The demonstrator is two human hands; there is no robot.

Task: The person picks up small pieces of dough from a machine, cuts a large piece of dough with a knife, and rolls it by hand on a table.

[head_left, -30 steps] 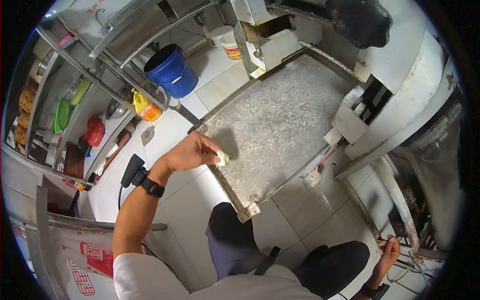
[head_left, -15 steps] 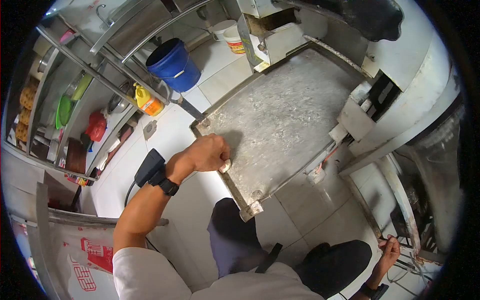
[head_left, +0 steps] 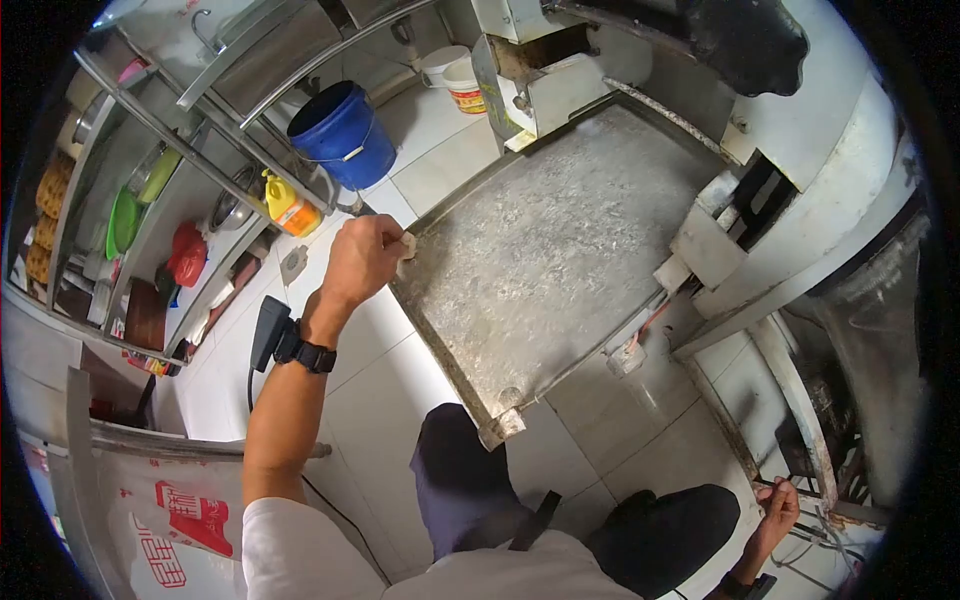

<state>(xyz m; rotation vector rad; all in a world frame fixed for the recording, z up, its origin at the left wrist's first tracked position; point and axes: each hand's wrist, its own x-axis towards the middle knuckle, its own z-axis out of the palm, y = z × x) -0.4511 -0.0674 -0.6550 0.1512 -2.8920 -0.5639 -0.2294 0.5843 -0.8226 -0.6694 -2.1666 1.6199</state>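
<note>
One view is available, from the head camera, looking down past the person's knees to a tiled floor.

Left hand (head_left: 362, 256): seen raised at the near-left corner of a flat metal tray (head_left: 560, 250) that projects from a large machine (head_left: 830, 170). The fingers are curled shut around a small pale lump (head_left: 407, 245), which shows only as a whitish edge past the fingertips; its material cannot be told. The lump is held right at the tray's left rim, touching or just above it; which of the two cannot be resolved. A black wristwatch (head_left: 312, 356) is worn on this wrist, and a black device (head_left: 270, 330) is seen just beside it on the forearm.

Right hand (head_left: 778, 505): seen low at the lower right, fingers closed around a thin metal bar (head_left: 805, 488) on the machine's frame. The grip is pressed together on the bar.

Tray surface: dull grey, scratched, dusted pale. A small bracket (head_left: 500, 427) is seen at its nearest corner.

Surroundings recorded:
- a blue bucket (head_left: 343, 133) on the floor, upper left, under a metal shelf rail;
- a yellow bottle (head_left: 291, 208) with an orange label, just below the bucket;
- a white tub (head_left: 462, 85) near the machine's far end;
- a steel rack (head_left: 130, 200) along the left, holding a green item, a red bag and metal bowls;
- a white sack with red print (head_left: 190, 520) at the lower left.

Dark trousers and a white sleeve are noted at the bottom edge.
</note>
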